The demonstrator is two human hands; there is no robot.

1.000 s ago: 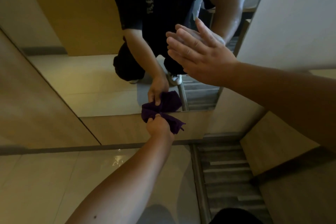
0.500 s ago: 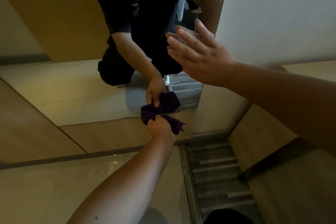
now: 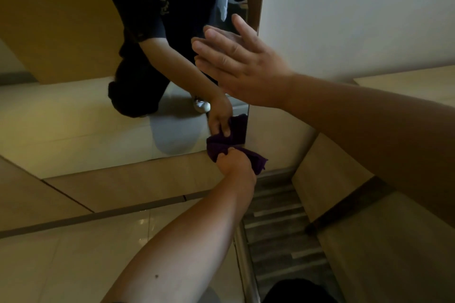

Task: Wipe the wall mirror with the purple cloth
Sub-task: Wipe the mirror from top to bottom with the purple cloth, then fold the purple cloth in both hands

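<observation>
The wall mirror (image 3: 73, 115) fills the upper left and reflects a crouching person in dark clothes. My left hand (image 3: 236, 163) grips the bunched purple cloth (image 3: 257, 161) and presses it against the mirror's bottom right corner. The cloth's reflection meets it in the glass. My right hand (image 3: 246, 66) lies flat on the glass near the mirror's right edge, fingers straight and spread.
A white wall (image 3: 357, 12) stands right of the mirror. Below the mirror runs a tan wood panel (image 3: 138, 179) with a dark baseboard. Glossy floor tiles (image 3: 61, 261) lie at the lower left, a grey striped mat (image 3: 278, 236) at the lower middle, and a beige ledge (image 3: 369, 253) to the right.
My left hand has slid the cloth rightward along the mirror's bottom edge into its right corner. My right hand stays flat on the glass, now closer to the mirror's right edge.
</observation>
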